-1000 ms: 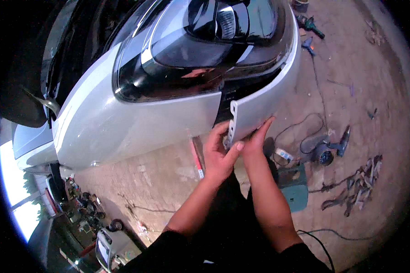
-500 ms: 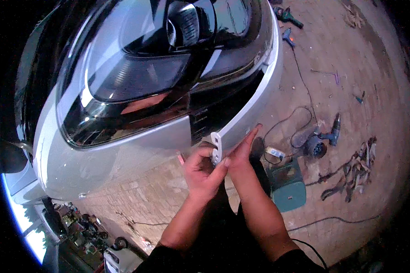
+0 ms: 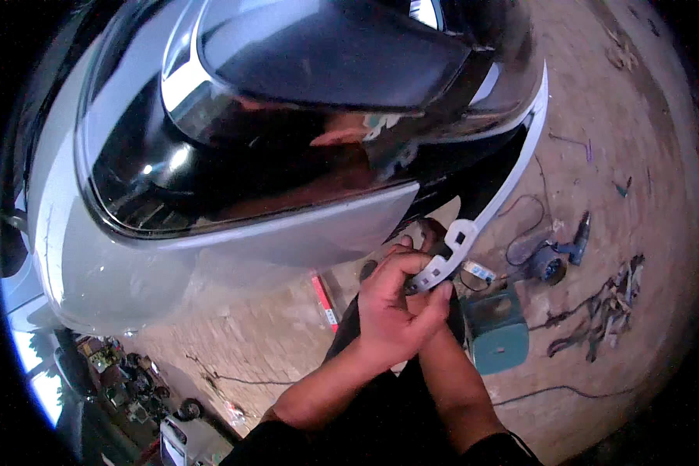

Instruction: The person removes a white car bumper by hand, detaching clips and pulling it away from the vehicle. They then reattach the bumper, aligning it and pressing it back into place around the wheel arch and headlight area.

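Observation:
My left hand (image 3: 400, 303) grips the slotted end of a white car bumper (image 3: 512, 182), fingers behind the edge and thumb in front. This end curves out from the car, leaving a dark gap beside the pale fender (image 3: 326, 233). The clear headlight (image 3: 311, 62) sits above the fender, with reflections across its cover. My right forearm (image 3: 462, 388) passes behind my left hand toward the bumper end. My right hand is mostly hidden there, so its fingers cannot be made out.
On the brick floor at right are a green stool (image 3: 501, 346), a dark round tool (image 3: 550, 266), a power strip (image 3: 480, 270), cables and a heap of rags (image 3: 610, 299). A red strip-shaped object (image 3: 324, 300) lies under the fender. Clutter (image 3: 136, 380) stands at lower left.
The head view has moved closer to the headlight. The bumper end has swung farther from the fender, widening the gap. My right hand, earlier flat on the bumper's outer face, is now mostly hidden.

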The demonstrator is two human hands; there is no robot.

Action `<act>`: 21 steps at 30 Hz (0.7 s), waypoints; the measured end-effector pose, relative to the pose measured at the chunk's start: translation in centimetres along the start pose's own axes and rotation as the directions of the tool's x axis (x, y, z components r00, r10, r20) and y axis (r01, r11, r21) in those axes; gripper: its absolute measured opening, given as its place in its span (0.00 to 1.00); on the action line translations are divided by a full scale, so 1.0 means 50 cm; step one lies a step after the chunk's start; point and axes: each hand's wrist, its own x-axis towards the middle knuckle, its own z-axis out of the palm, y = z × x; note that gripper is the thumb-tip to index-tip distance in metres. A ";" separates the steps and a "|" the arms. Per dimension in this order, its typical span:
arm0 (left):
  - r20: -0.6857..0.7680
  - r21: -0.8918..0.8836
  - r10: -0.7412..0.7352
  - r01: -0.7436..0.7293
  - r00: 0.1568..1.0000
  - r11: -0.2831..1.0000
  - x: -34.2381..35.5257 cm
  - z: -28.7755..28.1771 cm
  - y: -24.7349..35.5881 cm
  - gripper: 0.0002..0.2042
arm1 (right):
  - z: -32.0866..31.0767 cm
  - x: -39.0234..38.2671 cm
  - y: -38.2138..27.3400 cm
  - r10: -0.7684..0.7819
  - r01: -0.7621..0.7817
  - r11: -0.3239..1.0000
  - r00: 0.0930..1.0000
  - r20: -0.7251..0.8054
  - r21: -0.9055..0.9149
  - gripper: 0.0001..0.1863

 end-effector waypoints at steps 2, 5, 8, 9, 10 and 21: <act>0.026 0.010 0.095 -0.096 0.995 0.995 0.008 -0.002 -0.007 0.15 | -0.019 -0.034 0.016 -0.033 0.032 0.999 0.999 -0.029 -0.008 0.37; 0.022 -0.030 0.187 -0.187 0.982 0.982 0.025 -0.001 -0.006 0.17 | -0.059 -0.072 0.048 -0.072 0.072 0.997 0.995 -0.064 -0.003 0.36; 0.055 -0.090 0.134 -0.128 0.989 0.988 0.023 -0.014 0.005 0.18 | -0.091 -0.095 0.091 -0.092 0.095 0.995 0.991 -0.093 0.028 0.36; 0.137 -0.099 0.120 -0.107 0.983 0.989 0.021 -0.024 0.006 0.22 | -0.100 -0.095 0.102 -0.104 0.108 0.993 0.990 -0.093 0.039 0.36; 0.146 -0.131 0.130 -0.111 0.981 0.985 0.018 -0.028 0.004 0.23 | -0.110 -0.092 0.114 -0.113 0.118 0.992 0.989 -0.098 0.044 0.36; 0.290 -0.321 0.208 -0.110 0.934 0.941 0.032 -0.050 0.007 0.33 | -0.113 0.009 0.168 -0.200 0.205 0.972 0.978 -0.055 0.117 0.35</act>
